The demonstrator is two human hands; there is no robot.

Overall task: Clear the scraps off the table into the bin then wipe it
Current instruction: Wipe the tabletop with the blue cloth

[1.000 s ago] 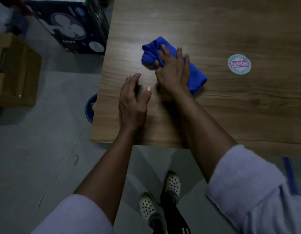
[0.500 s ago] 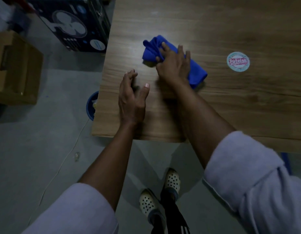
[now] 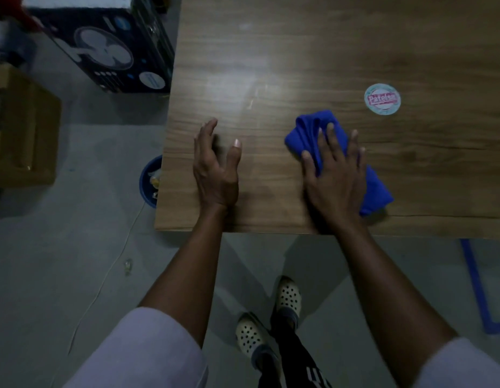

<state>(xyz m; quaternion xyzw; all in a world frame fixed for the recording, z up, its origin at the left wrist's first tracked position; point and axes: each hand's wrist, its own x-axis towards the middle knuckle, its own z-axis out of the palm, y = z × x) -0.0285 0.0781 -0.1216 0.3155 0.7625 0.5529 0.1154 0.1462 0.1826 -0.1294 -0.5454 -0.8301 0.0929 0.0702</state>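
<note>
A bunched blue cloth (image 3: 305, 133) lies on the wooden table (image 3: 299, 51) near its front edge. My right hand (image 3: 334, 175) presses flat on top of the cloth, fingers spread over it. My left hand (image 3: 215, 169) rests on its edge on the bare wood near the front left corner, fingers apart and holding nothing. A blue bin (image 3: 148, 182) with pale scraps inside stands on the floor, half hidden under the table's left edge. No scraps show on the tabletop.
A round sticker (image 3: 382, 99) sits on the table beyond the cloth. A dark fan box (image 3: 108, 49) and a cardboard box (image 3: 22, 127) stand on the floor at left. A thin cable (image 3: 103, 284) runs over the grey floor, with blue tape (image 3: 475, 287) at right.
My right hand has slid the cloth to the right and nearer the front edge, away from my left hand. The left hand stays by the front left corner.
</note>
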